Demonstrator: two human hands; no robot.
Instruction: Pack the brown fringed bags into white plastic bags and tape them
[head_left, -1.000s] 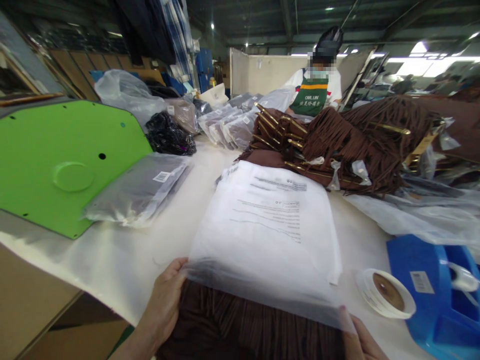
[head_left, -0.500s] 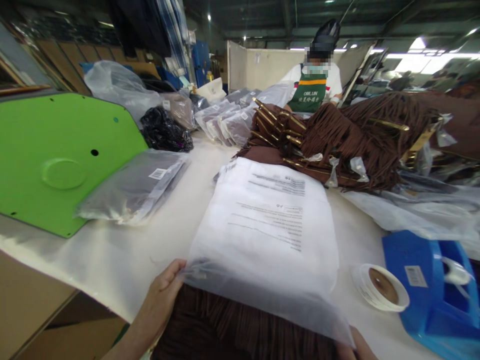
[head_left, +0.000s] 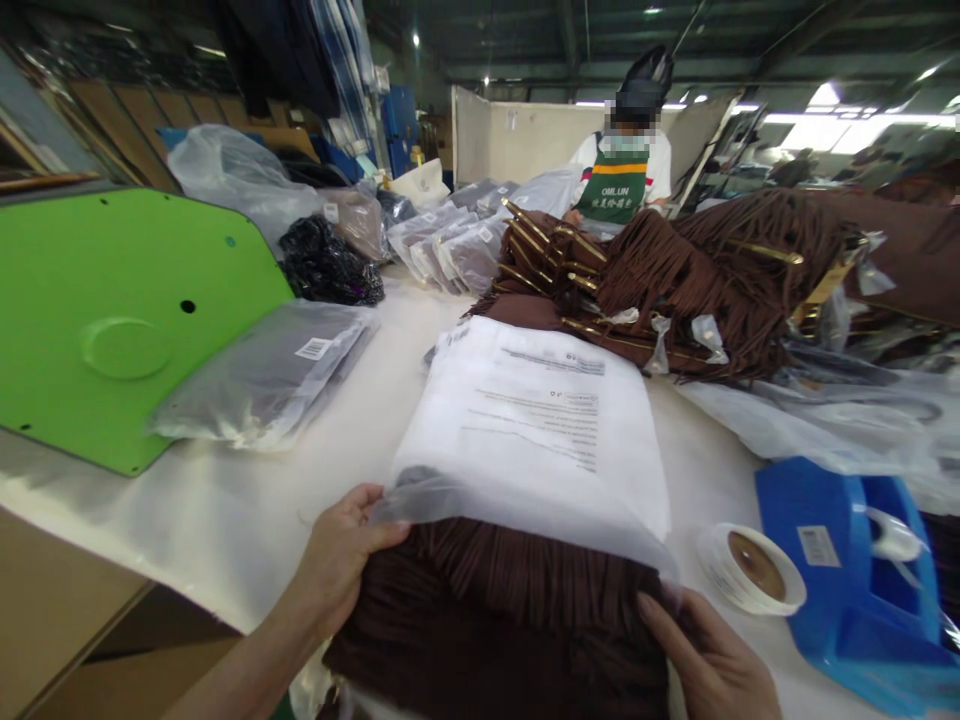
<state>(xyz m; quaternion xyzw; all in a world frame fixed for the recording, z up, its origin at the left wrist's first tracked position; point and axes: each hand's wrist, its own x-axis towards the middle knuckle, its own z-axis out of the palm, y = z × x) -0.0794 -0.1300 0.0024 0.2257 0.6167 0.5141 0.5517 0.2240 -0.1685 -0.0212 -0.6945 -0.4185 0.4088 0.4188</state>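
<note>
A printed translucent plastic bag [head_left: 525,430] lies in front of me, its mouth facing my body. Under the edge of that mouth sits a brown fringed item [head_left: 517,620], with strands hanging toward me; its near part is outside the plastic. My left hand [head_left: 341,550] pinches the left corner of the mouth, thumb laid over the fringe. At the right corner, my right hand [head_left: 709,650] grips the plastic edge beside the brown item, its fingers partly hidden behind.
Brown fringed goods with gold trim [head_left: 645,280] are heaped beyond the bag. A packed grey parcel [head_left: 262,370] leans by a green panel [head_left: 135,330]. On the right are a tape roll [head_left: 750,570] and a blue holder [head_left: 817,600]. A co-worker [head_left: 622,180] stands opposite.
Both hands have moved up and away from me, drawing the bag's mouth back. More of the brown fringe shows, and the right hand has come further into view.
</note>
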